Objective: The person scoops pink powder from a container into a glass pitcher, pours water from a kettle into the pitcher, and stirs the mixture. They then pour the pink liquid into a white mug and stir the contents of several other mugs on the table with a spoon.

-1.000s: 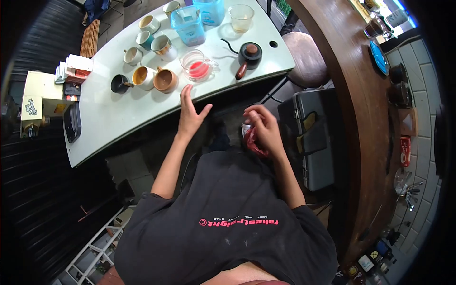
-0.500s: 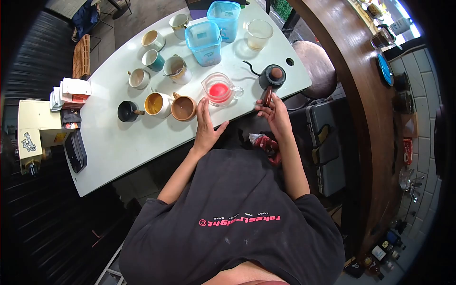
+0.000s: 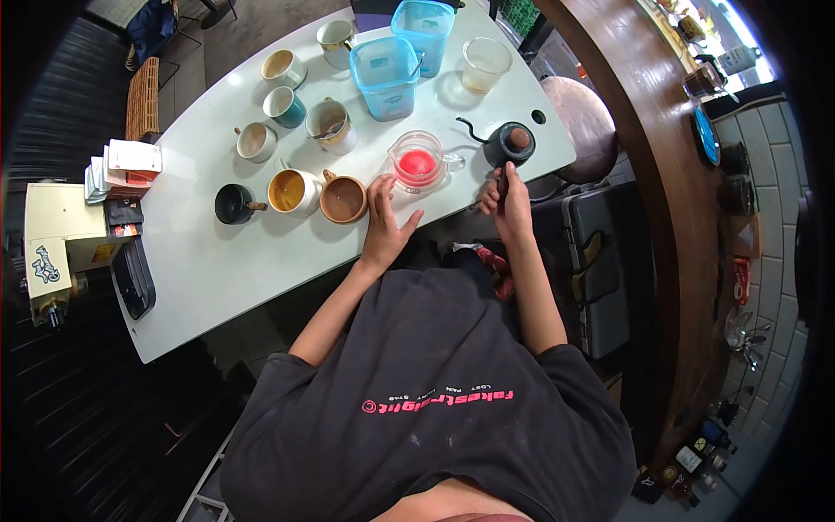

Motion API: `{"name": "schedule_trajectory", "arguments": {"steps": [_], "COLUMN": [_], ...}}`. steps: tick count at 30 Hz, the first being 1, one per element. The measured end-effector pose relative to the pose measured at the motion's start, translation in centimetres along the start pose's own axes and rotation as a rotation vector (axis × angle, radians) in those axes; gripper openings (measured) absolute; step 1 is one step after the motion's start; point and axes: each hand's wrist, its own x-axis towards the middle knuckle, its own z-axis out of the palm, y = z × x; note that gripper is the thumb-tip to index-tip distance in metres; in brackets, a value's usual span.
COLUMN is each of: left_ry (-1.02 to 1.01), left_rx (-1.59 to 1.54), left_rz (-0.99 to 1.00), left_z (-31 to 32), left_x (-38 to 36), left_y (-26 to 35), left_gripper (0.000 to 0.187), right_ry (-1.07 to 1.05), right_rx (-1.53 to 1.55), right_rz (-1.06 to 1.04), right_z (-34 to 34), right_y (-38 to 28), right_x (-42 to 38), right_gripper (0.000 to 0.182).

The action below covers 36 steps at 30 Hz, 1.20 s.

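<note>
My right hand (image 3: 511,202) is wrapped round the dark handle of a black gooseneck kettle (image 3: 503,150), which has a brown lid knob and a thin spout pointing left. My left hand (image 3: 388,221) lies at the table's front edge with thumb and fingers apart, holding nothing. Its fingertips are between a brown mug (image 3: 344,200) of brownish liquid and a clear glass jug (image 3: 421,163) that shows red inside. Left of the brown mug stand a white mug (image 3: 294,191) with a yellow-brown inside and a black cup (image 3: 233,204) with a wooden handle.
Several more mugs, including a teal cup (image 3: 284,107) and a patterned mug (image 3: 331,127) with a spoon in it, stand farther back. Two blue plastic tubs (image 3: 385,80) and a clear plastic cup (image 3: 485,66) are behind the jug. A round stool (image 3: 581,130) is beyond the table's right edge.
My right hand has closed more firmly round the kettle's handle. My left fingers are more bent than before. The whole view has shifted slightly.
</note>
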Motion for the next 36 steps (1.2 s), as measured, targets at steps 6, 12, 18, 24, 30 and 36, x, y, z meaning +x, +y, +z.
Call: {"name": "schedule_trajectory", "arguments": {"steps": [6, 12, 18, 24, 30, 36], "left_ry": [0.044, 0.096, 0.136, 0.132, 0.125, 0.068], "left_rx": [0.039, -0.068, 0.027, 0.089, 0.091, 0.125], "left_rz": [0.053, -0.024, -0.010, -0.021, 0.012, 0.057], "left_z": [0.3, 1.5, 2.2, 2.4, 2.4, 1.4], "left_x": [0.8, 2.5, 4.3, 4.9, 4.9, 5.3], "left_y": [-0.4, -1.1, -1.0, -1.5, -1.9, -0.8], "left_gripper": [0.082, 0.086, 0.104, 0.107, 0.106, 0.101], "right_ry": [0.140, 0.090, 0.093, 0.115, 0.168, 0.135], "right_rx": [-0.061, -0.017, -0.034, -0.154, -0.195, -0.249], "right_rz": [0.025, 0.026, -0.016, 0.036, -0.051, -0.065], "right_z": [1.0, -0.1, -0.2, -0.2, -0.2, 0.6], "right_y": [-1.6, -1.2, -1.2, -1.9, -1.2, -2.3], "right_x": [-0.2, 0.4, -0.1, -0.6, -0.8, -4.0], "right_gripper": [0.032, 0.030, 0.035, 0.037, 0.037, 0.038]}}
